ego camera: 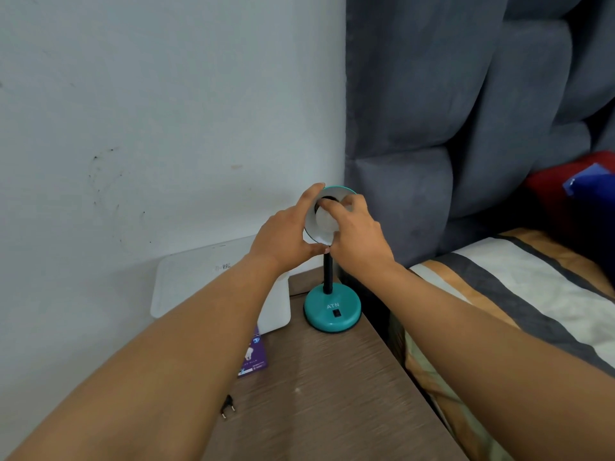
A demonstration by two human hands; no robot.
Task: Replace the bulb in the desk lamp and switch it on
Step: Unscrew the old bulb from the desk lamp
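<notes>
A teal desk lamp stands on the wooden bedside table, its round base (332,311) carrying a black rocker switch (336,313). Its shade (336,191) is tilted toward me, white inside. My left hand (286,232) grips the shade's left rim. A white bulb (324,219) sits inside the shade, and my right hand (354,231) has its fingers closed around it at the socket. The lamp's black plug (227,405) lies loose on the table near its front left, unplugged.
A purple bulb box (256,356) lies flat on the table (326,394) left of the lamp. A white box-like device (213,277) stands against the wall behind it. A bed with a striped cover (519,294) and a grey padded headboard (466,111) are to the right.
</notes>
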